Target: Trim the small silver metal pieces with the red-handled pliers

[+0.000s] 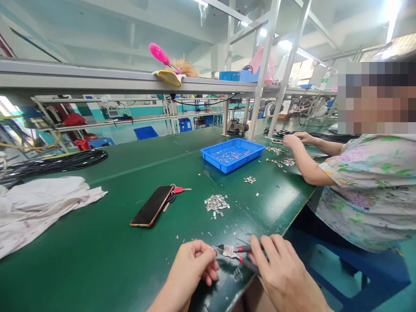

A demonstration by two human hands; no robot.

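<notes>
My left hand [196,262] is closed in a pinch on a tiny piece at its fingertips, too small to make out fully. Right at those fingertips are the jaws of a pair of cutting pliers [229,250] with black and red handles. My right hand [284,268] grips the handles, which are spread somewhat apart. Beyond the pliers lies a pile of small silvery metal pieces [216,203] on the green table [107,255]. A smaller cluster of similar pieces [249,179] sits farther back, and tiny scraps are scattered near my left hand.
A blue tray [227,167] holds small pieces. Left of the pile lie a phone [152,206] and keys [178,190]. A white cloth [48,203] and coiled black cable [71,161] rest at left. At right, a co-worker's hands [292,141] handle pieces near metal posts [264,69].
</notes>
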